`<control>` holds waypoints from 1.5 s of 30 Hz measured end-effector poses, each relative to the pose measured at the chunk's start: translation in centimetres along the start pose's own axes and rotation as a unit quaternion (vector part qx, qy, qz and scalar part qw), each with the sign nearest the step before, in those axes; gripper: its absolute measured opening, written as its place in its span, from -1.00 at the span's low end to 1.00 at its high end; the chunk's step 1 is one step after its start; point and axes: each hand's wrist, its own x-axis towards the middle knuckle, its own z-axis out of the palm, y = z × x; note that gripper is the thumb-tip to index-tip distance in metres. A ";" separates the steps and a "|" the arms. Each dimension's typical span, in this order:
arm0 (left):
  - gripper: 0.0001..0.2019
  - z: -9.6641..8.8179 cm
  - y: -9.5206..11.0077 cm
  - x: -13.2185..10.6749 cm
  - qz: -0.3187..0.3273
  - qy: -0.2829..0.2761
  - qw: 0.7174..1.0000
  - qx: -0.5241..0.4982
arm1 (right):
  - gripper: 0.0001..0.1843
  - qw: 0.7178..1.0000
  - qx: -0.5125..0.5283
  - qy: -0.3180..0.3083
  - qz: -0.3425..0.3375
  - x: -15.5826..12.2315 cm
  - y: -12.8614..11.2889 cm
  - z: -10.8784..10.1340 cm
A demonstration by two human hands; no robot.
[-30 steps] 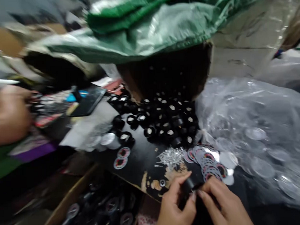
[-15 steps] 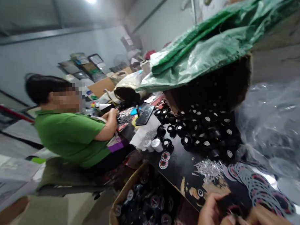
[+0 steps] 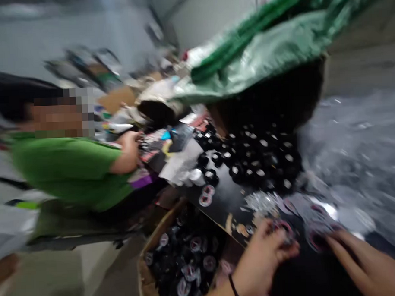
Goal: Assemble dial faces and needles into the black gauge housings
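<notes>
The picture is smeared by motion. My left hand (image 3: 264, 255) is at the front edge of the black table (image 3: 225, 199), with a dark band on its wrist. Its fingers are curled round a small round piece (image 3: 283, 228) that I cannot make out clearly. My right hand (image 3: 363, 258) lies to the right with its fingers stretched out flat, the tips touching a heap of round printed discs (image 3: 317, 236). A small heap of silver pins (image 3: 260, 202) lies just beyond my left hand. Behind it is a pile of black caps (image 3: 259, 159).
A cardboard box (image 3: 155, 240) of finished round pieces stands below the table edge on the left. A person in a green shirt (image 3: 68, 169) sits at the left, a hand on the table. A green sack (image 3: 261, 46) covers a dark box behind. Clear plastic bags (image 3: 356, 159) are on the right.
The view swung left and up, bringing the seated person into sight. My hands have drawn apart: the right now reaches flat onto the discs, and the left stays curled.
</notes>
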 end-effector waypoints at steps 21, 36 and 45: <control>-0.60 1.1 0.7 1.0 -0.051 0.044 0.994 0.088 | -0.88 0.956 -0.200 -0.167 -0.133 2.2 -6.7 -0.1; -0.74 0.2 1.6 1.2 -0.033 0.009 0.996 0.088 | -0.91 0.980 -0.101 -0.164 -0.045 3.2 -6.8 -0.9; -0.79 -1.5 1.3 -0.8 0.054 0.019 0.998 0.029 | -0.92 0.982 -0.040 -0.181 0.049 3.0 -6.2 0.3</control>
